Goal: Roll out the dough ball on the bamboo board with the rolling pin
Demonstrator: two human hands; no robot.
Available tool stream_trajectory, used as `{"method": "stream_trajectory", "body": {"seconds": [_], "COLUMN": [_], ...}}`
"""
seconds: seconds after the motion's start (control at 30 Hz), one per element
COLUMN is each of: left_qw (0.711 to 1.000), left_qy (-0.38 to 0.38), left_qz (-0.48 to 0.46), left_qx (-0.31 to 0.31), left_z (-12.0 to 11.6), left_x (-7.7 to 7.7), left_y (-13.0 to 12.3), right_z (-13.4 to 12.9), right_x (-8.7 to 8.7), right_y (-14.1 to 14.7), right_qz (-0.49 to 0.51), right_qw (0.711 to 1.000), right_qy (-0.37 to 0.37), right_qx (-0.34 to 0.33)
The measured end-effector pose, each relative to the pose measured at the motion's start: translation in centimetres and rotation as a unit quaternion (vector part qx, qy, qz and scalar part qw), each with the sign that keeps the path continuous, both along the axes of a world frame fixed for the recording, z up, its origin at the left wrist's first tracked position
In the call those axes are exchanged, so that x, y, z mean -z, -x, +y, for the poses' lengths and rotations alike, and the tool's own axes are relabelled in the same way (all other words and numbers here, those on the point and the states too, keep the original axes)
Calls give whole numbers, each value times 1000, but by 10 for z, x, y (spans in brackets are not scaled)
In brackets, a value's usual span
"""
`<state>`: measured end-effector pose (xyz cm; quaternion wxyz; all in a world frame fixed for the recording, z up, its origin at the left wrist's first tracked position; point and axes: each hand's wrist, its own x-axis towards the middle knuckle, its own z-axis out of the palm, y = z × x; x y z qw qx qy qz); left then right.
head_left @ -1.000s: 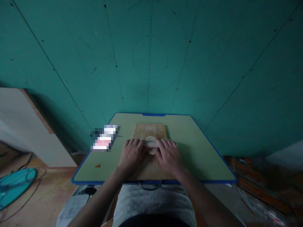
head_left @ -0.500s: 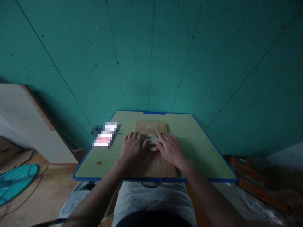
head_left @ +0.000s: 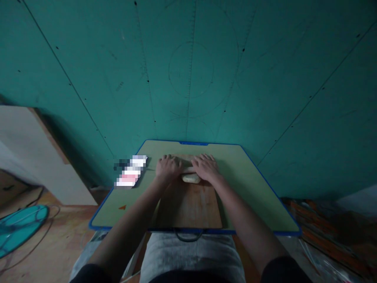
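A pale rolling pin (head_left: 188,169) lies crosswise on a wooden cutting board (head_left: 191,208). My left hand (head_left: 169,168) is over its left end and my right hand (head_left: 205,167) over its right end, both with fingers bent across it. Only the short middle stretch of the pin shows between them. Just on my side of the pin, a piece of whitish dough (head_left: 191,179) rests on the board. Whether part of the dough lies under the pin is hidden.
The small table (head_left: 253,196) has a pale green top and a blue rim. On its left lies a pixelated flat object (head_left: 131,173), near an orange triangle mark (head_left: 122,207). A green wall (head_left: 188,78) stands right behind. A pale panel (head_left: 44,157) leans at left.
Both hands and the rolling pin have moved away from me, toward the far end of the board. The pin was over the dough's middle; now the dough shows on its near side.
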<state>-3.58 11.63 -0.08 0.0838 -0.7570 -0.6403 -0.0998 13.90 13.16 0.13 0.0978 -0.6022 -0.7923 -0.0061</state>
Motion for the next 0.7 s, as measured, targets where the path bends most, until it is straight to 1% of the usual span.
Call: {"method": "stream_trajectory", "body": {"seconds": [0.13,0.23,0.47,0.6,0.7], "left_qw": [1000,999,997,993,993], "left_qy": [-4,-13,-41,-60,-66], "left_qz": [-4,0,3,-19,-16], "left_qx": [11,31,63,99,96], "left_z": [4,-5,-49,-77,-98], "left_x": [-1,-3,-2,5,11], "left_y": [3,2,1,5,8], "right_z": [0,-13,-65,-97,-119], "right_x": [-2,1,8,13,20], "right_y": [3,2,-9,-13,-14], "right_qz": [-2,-5,23,42,59], "right_qw": [1000,999,996,991,985], "right_qy": [-11,-36,-71,-116,-150], "right_qx": [17,10,-47,-59,-68]}}
